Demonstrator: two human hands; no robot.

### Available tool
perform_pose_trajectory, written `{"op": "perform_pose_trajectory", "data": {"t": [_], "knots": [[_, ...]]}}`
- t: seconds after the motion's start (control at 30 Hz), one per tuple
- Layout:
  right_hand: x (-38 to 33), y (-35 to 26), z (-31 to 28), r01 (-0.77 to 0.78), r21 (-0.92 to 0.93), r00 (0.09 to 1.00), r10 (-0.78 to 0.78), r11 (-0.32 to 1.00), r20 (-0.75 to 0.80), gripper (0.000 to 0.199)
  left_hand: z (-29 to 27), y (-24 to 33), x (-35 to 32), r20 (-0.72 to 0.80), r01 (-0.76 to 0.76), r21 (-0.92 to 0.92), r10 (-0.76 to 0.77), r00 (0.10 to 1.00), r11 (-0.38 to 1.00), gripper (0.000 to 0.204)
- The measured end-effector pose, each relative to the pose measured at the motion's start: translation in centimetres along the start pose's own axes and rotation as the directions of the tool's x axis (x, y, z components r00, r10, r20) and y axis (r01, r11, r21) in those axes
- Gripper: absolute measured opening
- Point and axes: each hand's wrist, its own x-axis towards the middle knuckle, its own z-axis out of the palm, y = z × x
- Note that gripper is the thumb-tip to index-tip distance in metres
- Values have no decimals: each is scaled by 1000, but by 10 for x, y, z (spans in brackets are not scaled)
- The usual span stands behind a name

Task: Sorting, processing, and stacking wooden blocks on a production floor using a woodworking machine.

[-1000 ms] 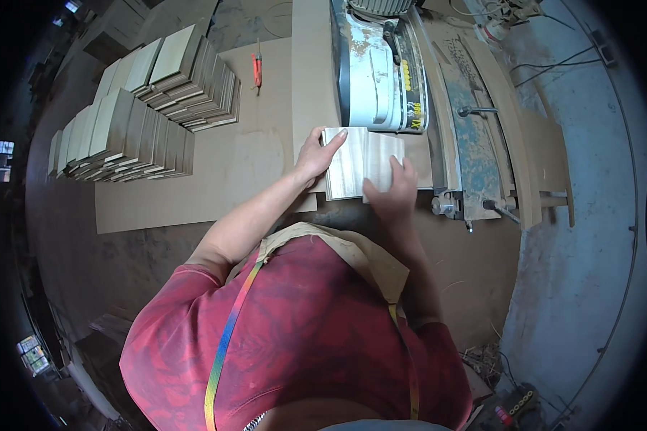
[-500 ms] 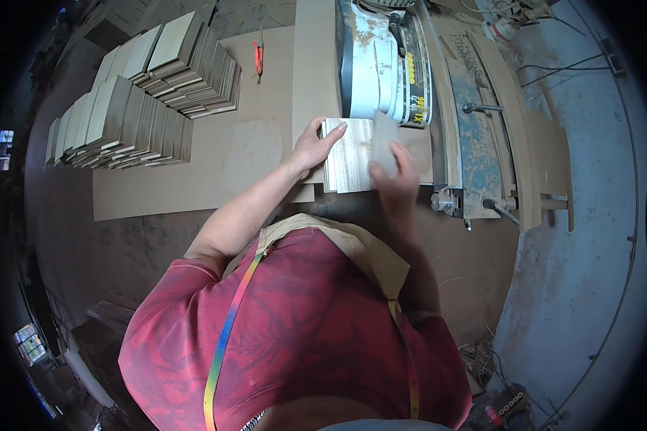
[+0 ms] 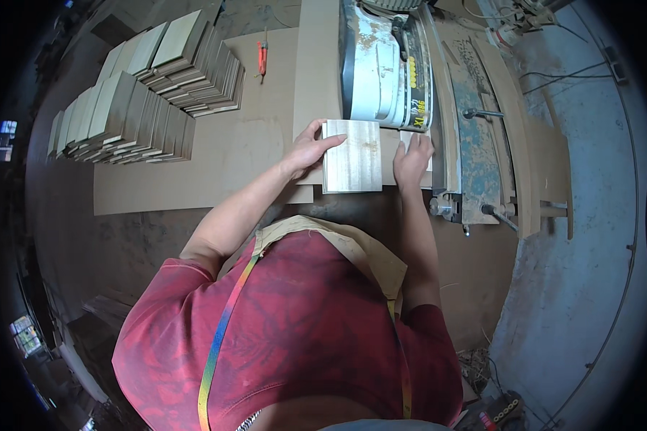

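Observation:
My left hand point(image 3: 309, 153) grips the left edge of a small stack of pale wooden boards point(image 3: 355, 158), with its thumb over the top face. The stack rests at the table's front edge, just below a white and black machine point(image 3: 377, 68). To the right of the stack, my right hand point(image 3: 413, 164) is closed on a single pale board point(image 3: 405, 136). That board lies between the stack and the machine's right-hand rail, mostly covered by my fingers.
Two long rows of stacked wooden boards point(image 3: 147, 118) stand at the far left. A red-handled tool point(image 3: 262, 59) lies on the brown sheet point(image 3: 226, 169) covering the table. At the right, a worn blue metal bed point(image 3: 479, 144) has protruding handles point(image 3: 487, 113).
My right hand has carried a board from the stack's right edge rightward and down beside the rail. My left hand stays on the stack.

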Motion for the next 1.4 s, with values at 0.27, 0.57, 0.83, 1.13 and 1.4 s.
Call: {"op": "perform_pose_trajectory", "data": {"t": [0.27,0.57,0.83,1.13,1.4], "knots": [[-4,-143,-101,135,211,977,-165,968,132,68,24,-39,29,-197,-108,222,153,968,969,76],[-36,-29,-120,-163,134,967,131,978,217,67,43,-32,33,-142,-99,271,142,980,957,76],[-53,48,-73,37,-180,990,-12,983,139,51,41,-20,31,102,-43,100,33,994,994,64],[1,77,-45,4,-323,996,25,946,87,41,84,-35,52,4,-165,282,171,985,945,66],[-16,47,-52,-156,-337,954,230,929,193,41,85,-39,56,-81,-192,372,238,968,908,64]]}}
